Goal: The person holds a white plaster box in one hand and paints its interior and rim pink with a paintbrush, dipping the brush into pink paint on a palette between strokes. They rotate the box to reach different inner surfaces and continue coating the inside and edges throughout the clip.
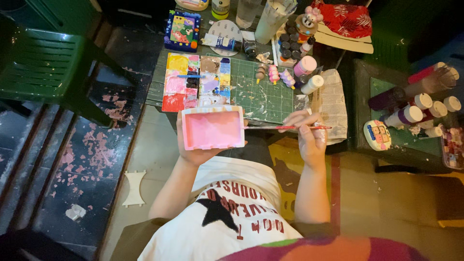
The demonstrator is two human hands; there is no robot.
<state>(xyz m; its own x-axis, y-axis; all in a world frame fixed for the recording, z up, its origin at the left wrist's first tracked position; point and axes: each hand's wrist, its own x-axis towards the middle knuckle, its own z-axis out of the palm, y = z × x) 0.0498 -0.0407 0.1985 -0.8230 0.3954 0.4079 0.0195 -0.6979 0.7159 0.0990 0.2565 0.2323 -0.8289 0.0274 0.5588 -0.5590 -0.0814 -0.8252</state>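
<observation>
My left hand [193, 153] holds up a rectangular box-shaped piece [212, 127] painted pink, its hollow side facing me. My right hand [309, 137] grips a thin red-handled paintbrush [285, 127] held level, with its tip touching the box's right edge. Both hands hover above my lap, just in front of a low table. On that table lie a paint-smeared palette [195, 81] and a green cutting mat [263, 89] carrying a few small painted figures [280, 76].
Paint bottles [305, 65] and jars crowd the table's back right. A second stand at the right holds more bottles [420, 104] and a painted oval piece [378, 135]. A green plastic chair [43, 63] is at left, and a wooden cutout [133, 188] lies on the floor.
</observation>
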